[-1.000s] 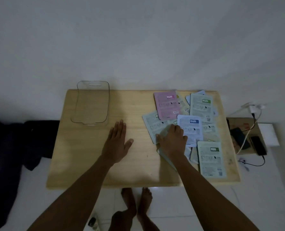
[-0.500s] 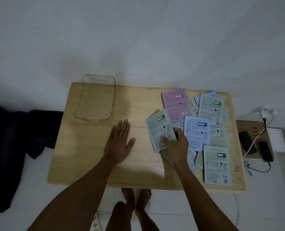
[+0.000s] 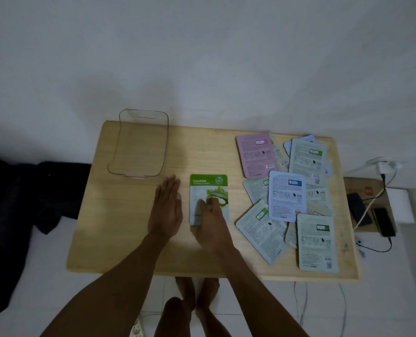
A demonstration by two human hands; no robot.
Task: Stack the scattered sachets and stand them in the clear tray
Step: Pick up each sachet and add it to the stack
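Observation:
A green cucumber sachet lies face up in the middle of the wooden table. My right hand rests on its lower half, fingers pinching its lower left edge. My left hand lies flat and open on the table just left of that sachet, holding nothing. Several other sachets lie scattered face down on the right: a pink sachet, a pale blue sachet and a green-labelled sachet among them. The clear tray stands empty at the table's far left.
A wall runs along the table's far edge. Right of the table, on the floor, lie phones, a charger and cables. Dark cloth sits at the left. My bare feet are under the front edge.
My right hand has pulled one sachet out of the pile, turned it face up and brought it left to the table's middle. My left hand stayed flat, fingers now closer together.

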